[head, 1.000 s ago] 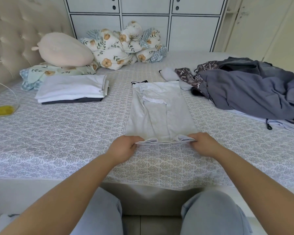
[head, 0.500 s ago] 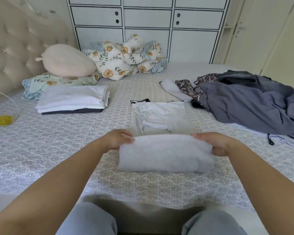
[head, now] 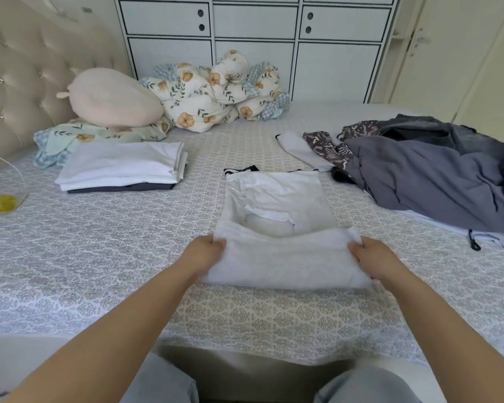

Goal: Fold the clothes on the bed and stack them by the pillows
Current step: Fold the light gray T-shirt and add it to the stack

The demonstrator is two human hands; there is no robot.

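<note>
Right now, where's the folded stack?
In the head view the folded stack lies on the bed's left side, directly in front of the floral pillow and left of the light grey shirt being folded.

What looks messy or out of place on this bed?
Mainly the unfolded clothes pile heaped on the right, sprawling against the neat folded stack near the pillows. The floral duvet is bunched up too.

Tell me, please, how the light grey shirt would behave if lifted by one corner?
Probably floppy: the light grey shirt sags between the left hand and right hand. Likely light, and its fold would probably fall open.
</note>
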